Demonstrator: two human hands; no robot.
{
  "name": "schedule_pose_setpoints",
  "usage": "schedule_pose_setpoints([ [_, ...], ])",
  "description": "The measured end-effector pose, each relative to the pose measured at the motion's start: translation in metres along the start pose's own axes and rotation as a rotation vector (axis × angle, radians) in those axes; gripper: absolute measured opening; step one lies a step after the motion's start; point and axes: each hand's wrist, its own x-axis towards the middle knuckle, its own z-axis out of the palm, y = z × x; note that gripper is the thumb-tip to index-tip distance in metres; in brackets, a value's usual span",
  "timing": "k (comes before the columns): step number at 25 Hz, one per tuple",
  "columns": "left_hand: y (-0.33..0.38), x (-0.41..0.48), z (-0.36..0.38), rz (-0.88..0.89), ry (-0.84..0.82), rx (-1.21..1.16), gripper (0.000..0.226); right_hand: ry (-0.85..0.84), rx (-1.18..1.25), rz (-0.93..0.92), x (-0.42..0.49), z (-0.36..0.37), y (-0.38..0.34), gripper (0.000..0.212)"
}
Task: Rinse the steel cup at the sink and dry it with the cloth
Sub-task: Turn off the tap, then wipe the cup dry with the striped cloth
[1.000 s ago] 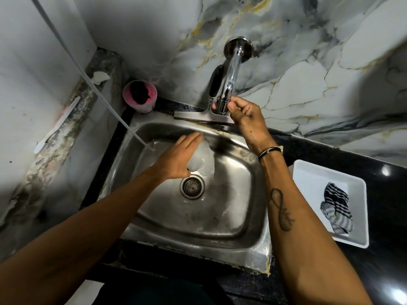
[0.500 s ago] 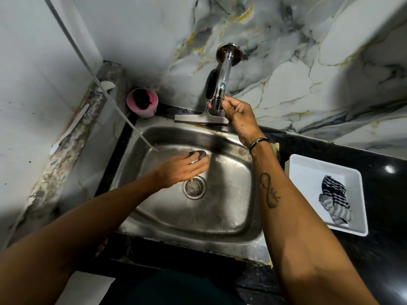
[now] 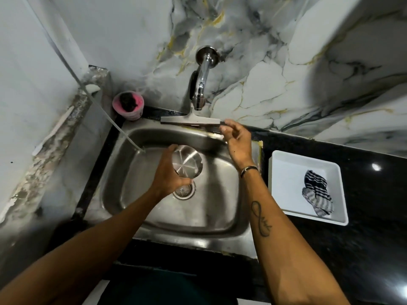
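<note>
You held the steel cup (image 3: 186, 162) in your left hand (image 3: 168, 175), fingers wrapped round its side, with its open mouth turned up toward the camera and the whole thing hanging over the sink (image 3: 167, 219), just above the drain (image 3: 184, 190). Your right hand (image 3: 236, 140) was loose and holding nothing, fingers half curled beside the end of the flat tap lever (image 3: 190, 121), near the sink's back rim; whether a fingertip touched the lever could not be told. No stream showed from the tap spout (image 3: 199, 100), so the rinse looked done or close to it, and the drying was the part still ahead. The striped cloth (image 3: 317, 193) lay bunched in the white tray (image 3: 284, 170) on the black counter to your right, well apart from the cup. The likeliest trouble from there was the cup itself: wet steel held in one hand is slick, and a loose hold while you swung it across to the tray could have let it slide and fall into the basin. Water left in the cup could also have spilled onto the counter or soaked the cloth if you had carried it over without tipping it out first. Reaching for the cloth across your own body with the cup still high risked knocking the tray's near rim.
</note>
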Motion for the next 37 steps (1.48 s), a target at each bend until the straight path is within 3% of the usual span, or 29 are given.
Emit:
schedule_pose_setpoints([
  [4,0.014,-0.011,0.039,-0.195,0.037,-0.211,0.120,0.033,-0.202,0.082,-0.045,-0.088,0.074,0.039],
  [9,0.030,-0.014,0.096,-0.191,0.013,-0.228,0.134,0.106,-0.751,0.191,-0.071,-0.219,0.143,0.058],
  [12,0.039,-0.018,0.122,-0.203,0.010,-0.190,0.125,0.051,-0.925,0.216,-0.070,-0.266,0.167,0.069],
  [17,0.056,-0.026,0.150,-0.168,0.015,-0.132,0.117,-0.137,-1.119,0.274,-0.037,-0.307,0.189,0.086],
  [20,0.060,-0.028,0.150,-0.173,-0.009,-0.087,0.118,-0.275,-1.203,0.295,-0.028,-0.317,0.203,0.080],
  [24,0.059,-0.034,0.145,-0.219,0.005,-0.117,0.119,-0.191,-1.173,0.268,-0.027,-0.314,0.219,0.067],
  [27,0.062,-0.035,0.136,-0.209,0.020,-0.115,0.124,-0.081,-1.126,0.181,-0.021,-0.321,0.214,0.055],
  [30,0.062,-0.030,0.121,-0.168,0.009,-0.094,0.131,0.122,-0.875,0.122,-0.017,-0.314,0.182,0.042],
  [32,0.064,-0.028,0.106,-0.124,0.005,-0.105,0.132,0.188,-0.715,-0.086,-0.024,-0.280,0.143,0.041],
  [34,0.065,-0.029,0.090,-0.074,-0.003,-0.141,0.126,0.065,-0.616,-0.390,-0.042,-0.219,0.100,0.045],
  [37,0.075,-0.025,0.064,-0.007,-0.045,-0.210,0.123,-0.372,-0.732,-0.699,-0.083,-0.110,0.044,0.060],
])
